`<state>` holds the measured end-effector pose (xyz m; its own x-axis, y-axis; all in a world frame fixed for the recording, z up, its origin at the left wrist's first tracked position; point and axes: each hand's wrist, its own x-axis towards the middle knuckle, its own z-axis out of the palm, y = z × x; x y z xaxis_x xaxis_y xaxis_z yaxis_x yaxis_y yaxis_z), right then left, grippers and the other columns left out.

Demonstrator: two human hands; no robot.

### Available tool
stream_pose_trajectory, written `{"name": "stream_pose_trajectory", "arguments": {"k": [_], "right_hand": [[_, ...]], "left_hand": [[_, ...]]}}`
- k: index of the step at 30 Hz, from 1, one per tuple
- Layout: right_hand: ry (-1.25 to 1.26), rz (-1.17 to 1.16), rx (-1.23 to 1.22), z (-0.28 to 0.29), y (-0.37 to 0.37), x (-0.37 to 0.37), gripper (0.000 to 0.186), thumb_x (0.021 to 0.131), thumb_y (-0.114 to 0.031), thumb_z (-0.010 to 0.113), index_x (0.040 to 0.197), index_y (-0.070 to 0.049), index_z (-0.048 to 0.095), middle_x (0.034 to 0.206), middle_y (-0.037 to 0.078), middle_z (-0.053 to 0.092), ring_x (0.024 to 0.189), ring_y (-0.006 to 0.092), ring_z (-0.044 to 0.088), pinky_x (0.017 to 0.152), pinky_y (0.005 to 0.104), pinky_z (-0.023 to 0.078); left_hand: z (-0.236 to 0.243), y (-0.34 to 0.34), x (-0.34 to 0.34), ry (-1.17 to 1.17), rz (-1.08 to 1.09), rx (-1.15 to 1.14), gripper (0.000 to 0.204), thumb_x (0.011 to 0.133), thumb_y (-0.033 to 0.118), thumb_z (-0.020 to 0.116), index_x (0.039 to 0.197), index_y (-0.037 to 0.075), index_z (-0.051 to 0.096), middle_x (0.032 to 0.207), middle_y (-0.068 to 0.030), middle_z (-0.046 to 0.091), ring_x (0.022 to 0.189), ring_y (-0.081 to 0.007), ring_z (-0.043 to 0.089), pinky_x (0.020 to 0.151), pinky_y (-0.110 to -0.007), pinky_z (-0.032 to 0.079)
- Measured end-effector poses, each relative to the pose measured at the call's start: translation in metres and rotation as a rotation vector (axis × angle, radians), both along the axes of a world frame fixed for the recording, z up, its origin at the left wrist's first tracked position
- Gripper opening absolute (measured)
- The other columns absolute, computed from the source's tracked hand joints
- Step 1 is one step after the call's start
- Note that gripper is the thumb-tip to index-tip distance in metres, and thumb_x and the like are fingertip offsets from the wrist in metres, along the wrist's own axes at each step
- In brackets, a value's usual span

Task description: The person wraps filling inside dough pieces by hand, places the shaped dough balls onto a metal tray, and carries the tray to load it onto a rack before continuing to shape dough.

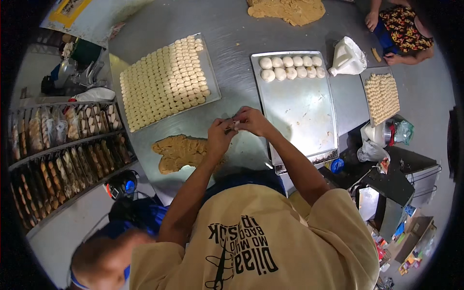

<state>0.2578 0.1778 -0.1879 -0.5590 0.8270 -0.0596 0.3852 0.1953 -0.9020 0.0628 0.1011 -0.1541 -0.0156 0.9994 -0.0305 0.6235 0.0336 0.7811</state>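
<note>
While both hands (221, 136) (252, 122) pinch a pale morsel (236, 126), I judge two dough-ball rows (291, 72) done, the tray (302, 121) unfilled toward its near edge.

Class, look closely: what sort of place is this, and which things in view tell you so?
Probably a bakery: small pale dough pieces in close rows, a lump of brown dough on the metal table, and, at left, what looks like shelved bread.
</note>
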Motion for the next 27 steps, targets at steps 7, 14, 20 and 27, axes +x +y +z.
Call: {"name": "stream_pose_trajectory", "arguments": {"k": [7,14,20,27], "right_hand": [[-0.019,-0.056,0.011,0.008,-0.014,-0.008,0.029,0.085,-0.005,0.083,0.114,-0.006,0.083,0.098,0.016,0.077,0.09,0.0321,0.075,0.083,0.0403,0.061],[0.044,-0.162,0.049,0.027,-0.032,-0.011,0.085,0.086,0.002,0.08,0.164,-0.013,0.05,0.101,0.017,0.076,0.095,0.037,0.073,0.09,0.0501,0.059],[-0.085,-0.164,0.4,0.022,-0.058,-0.014,0.082,0.086,-0.001,0.085,0.161,-0.012,0.055,0.108,0.017,0.076,0.105,0.0332,0.072,0.088,0.0431,0.06],[0.09,-0.385,-0.026,0.009,-0.058,-0.025,0.061,0.089,-0.005,0.084,0.148,-0.006,0.067,0.105,0.011,0.079,0.093,0.0207,0.074,0.081,0.034,0.059]], "left_hand": [[-0.001,0.0,-0.004,0.041,-0.032,-0.012,0.025,0.089,0.008,0.085,0.114,0.007,0.084,0.092,-0.0151,0.076,0.082,-0.0299,0.076,0.08,-0.042,0.061],[0.014,0.027,-0.004,-0.037,-0.116,-0.188,0.026,0.091,0.008,0.08,0.116,0.003,0.08,0.099,-0.0202,0.081,0.09,-0.0347,0.081,0.08,-0.044,0.061],[0.009,0.019,-0.012,0.063,-0.151,-0.113,0.023,0.092,0.007,0.077,0.114,0.004,0.081,0.099,-0.0209,0.076,0.091,-0.04,0.074,0.085,-0.048,0.059],[0.006,-0.039,-0.006,0.301,-0.107,0.031,0.035,0.093,0.001,0.068,0.123,0.01,0.082,0.109,-0.0144,0.069,0.105,-0.035,0.069,0.089,-0.047,0.057]]}}
